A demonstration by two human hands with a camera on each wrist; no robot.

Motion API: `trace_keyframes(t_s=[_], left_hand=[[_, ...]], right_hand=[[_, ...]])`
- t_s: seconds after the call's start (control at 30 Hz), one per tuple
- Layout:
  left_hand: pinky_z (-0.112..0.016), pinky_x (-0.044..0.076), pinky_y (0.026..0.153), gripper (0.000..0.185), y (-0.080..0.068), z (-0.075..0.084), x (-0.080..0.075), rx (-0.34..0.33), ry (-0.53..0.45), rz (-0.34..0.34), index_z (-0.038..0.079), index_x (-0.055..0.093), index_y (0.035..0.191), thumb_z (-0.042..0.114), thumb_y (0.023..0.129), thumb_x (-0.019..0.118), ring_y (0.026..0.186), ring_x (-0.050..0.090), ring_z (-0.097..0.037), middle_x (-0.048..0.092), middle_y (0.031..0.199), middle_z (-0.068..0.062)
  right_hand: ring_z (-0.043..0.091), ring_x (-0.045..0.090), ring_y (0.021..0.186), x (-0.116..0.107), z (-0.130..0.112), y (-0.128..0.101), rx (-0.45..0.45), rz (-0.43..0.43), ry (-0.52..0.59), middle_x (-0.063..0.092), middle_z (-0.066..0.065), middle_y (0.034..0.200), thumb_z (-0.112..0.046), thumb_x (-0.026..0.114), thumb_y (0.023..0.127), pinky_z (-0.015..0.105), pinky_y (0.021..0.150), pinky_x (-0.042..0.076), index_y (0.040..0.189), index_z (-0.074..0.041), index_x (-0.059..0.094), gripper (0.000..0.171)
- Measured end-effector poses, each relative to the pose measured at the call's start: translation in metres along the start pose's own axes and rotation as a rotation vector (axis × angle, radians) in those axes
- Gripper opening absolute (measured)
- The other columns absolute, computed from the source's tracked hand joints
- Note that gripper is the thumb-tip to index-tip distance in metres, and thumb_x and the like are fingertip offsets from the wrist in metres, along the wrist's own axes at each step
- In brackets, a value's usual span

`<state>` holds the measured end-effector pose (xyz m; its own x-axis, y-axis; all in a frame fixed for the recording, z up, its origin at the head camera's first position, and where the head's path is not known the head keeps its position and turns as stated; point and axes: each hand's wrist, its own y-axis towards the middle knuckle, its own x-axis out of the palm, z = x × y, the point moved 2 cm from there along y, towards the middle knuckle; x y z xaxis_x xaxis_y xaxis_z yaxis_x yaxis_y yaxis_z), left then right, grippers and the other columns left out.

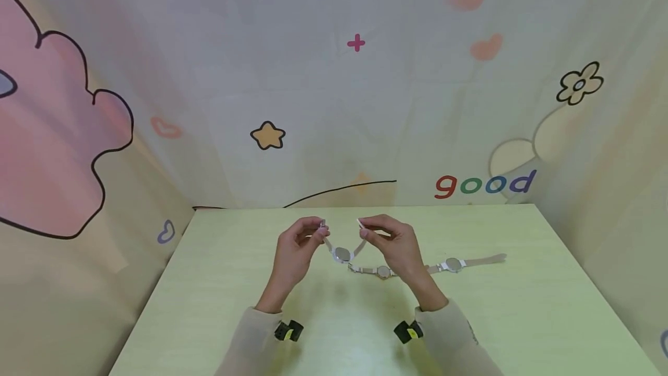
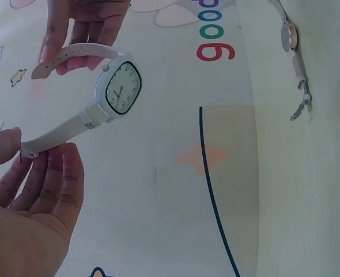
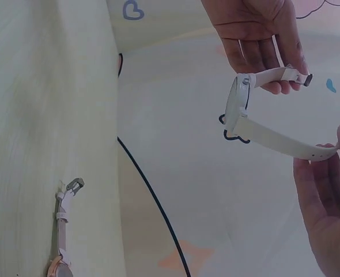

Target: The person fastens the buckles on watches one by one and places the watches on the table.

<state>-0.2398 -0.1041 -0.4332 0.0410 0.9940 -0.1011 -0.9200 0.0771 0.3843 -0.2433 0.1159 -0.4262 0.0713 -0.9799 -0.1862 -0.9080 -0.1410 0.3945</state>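
Hanging watch (image 1: 342, 255), strap ends upward

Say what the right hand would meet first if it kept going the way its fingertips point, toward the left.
Probably the left hand. The right hand pinches one strap end of the white watch, fingertips aimed at the left hand, which pinches the other end. Only open air shows between them; depth is uncertain.

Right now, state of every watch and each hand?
White watch: lifted off the table, strap unbuckled, ends spread apart, one in each hand.
Left hand: pinches the buckle end of the strap.
Right hand: pinches the holed end of the strap.
Middle watch: flat on the table, strap open, untouched.
Far watch: flat on the table, strap laid out straight, untouched.
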Motion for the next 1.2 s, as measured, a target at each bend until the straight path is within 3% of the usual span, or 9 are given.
trace_keyframes(t_s=[0.2,0.43,0.67,0.9,1.2], left_hand=[[-0.023,0.057,0.082,0.029,-0.001,0.003,0.005,0.003,-0.014,-0.008,-0.002,0.064,0.115,0.016,0.092,0.068,0.092,0.068,-0.006,0.07,0.107,-0.021],[-0.023,0.057,0.081,0.027,-0.001,0.006,0.01,-0.013,-0.01,-0.018,0.002,0.066,0.114,0.018,0.093,0.068,0.092,0.067,-0.007,0.069,0.107,-0.017],[-0.023,0.056,0.082,0.026,-0.002,0.008,0.015,-0.012,0.012,-0.029,0.006,0.067,0.114,0.022,0.093,0.068,0.094,0.066,-0.009,0.069,0.108,-0.014],[-0.024,0.055,0.084,0.026,-0.004,0.008,0.018,-0.017,0.028,-0.048,0.01,0.068,0.115,0.023,0.093,0.068,0.096,0.067,-0.013,0.07,0.111,-0.011],[-0.03,0.054,0.088,0.023,-0.002,0.01,0.024,0.044,0.064,-0.067,0.012,0.07,0.114,0.022,0.093,0.068,0.098,0.067,-0.016,0.071,0.111,-0.008]], right_hand=[[0.004,0.068,0.088,0.0,-0.001,-0.001,0.007,0.019,0.033,0.068,0.021,0.101,-0.011,0.074,0.087,0.021,0.083,0.057,0.101,-0.001,0.071,0.018],[0.005,0.067,0.089,0.001,-0.001,-0.002,-0.006,-0.023,0.015,0.068,0.02,0.102,-0.01,0.071,0.089,0.019,0.084,0.056,0.104,0.001,0.07,0.019],[0.007,0.067,0.094,0.002,-0.002,-0.004,-0.063,-0.077,-0.028,0.069,0.016,0.105,-0.008,0.069,0.091,0.019,0.088,0.054,0.109,-0.004,0.07,0.018],[0.01,0.067,0.094,0.003,-0.003,-0.005,-0.121,-0.093,0.003,0.069,0.017,0.105,-0.006,0.069,0.091,0.021,0.087,0.055,0.107,-0.002,0.071,0.017],[0.005,0.065,0.099,0.005,-0.008,-0.006,-0.149,-0.116,0.014,0.069,0.017,0.107,-0.001,0.068,0.09,0.021,0.088,0.054,0.108,0.0,0.071,0.018]])
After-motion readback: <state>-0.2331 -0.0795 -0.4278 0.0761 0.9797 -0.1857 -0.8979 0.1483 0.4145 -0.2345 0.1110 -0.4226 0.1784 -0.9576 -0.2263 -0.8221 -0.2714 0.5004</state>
